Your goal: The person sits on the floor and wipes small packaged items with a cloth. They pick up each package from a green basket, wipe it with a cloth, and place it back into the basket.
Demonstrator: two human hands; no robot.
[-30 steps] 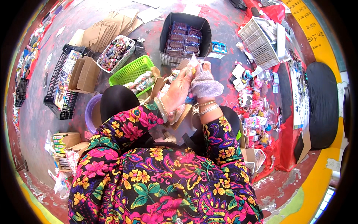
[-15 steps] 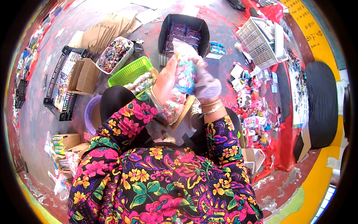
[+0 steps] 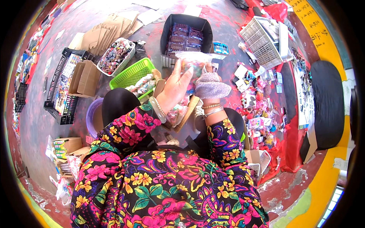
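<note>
Between my hands is a clear plastic bag (image 3: pixel 197 57) with colourful small contents, its see-through top edge pointing away from me. My left hand (image 3: pixel 173 86) is bare and grips the bag's left side, fingers stretched along it. My right hand (image 3: pixel 213 85), in a greyish-lavender fingerless glove, is closed on the bag's right side; the fingertips are partly hidden. Below them, between my knees, a cardboard box (image 3: pixel 188 114) holds another clear bag (image 3: pixel 176 115) with pink and green bits. Just beyond the hands stands a black-lined crate (image 3: pixel 207 32) with dark packets (image 3: pixel 185 35).
To the left are a green basket (image 3: pixel 131 72) with wrapped items, a white basket (image 3: pixel 133 51) of small goods, a black crate (image 3: pixel 62 117), an open carton (image 3: pixel 84 79) and a purple tub (image 3: pixel 90 117). On the right lie a heap of trinkets (image 3: pixel 258 98) and a grey-white crate (image 3: pixel 262 47).
The bag has tilted away from me, and its contents now show less. My hands have shifted slightly, with the left fingers straighter and the right hand less blurred.
</note>
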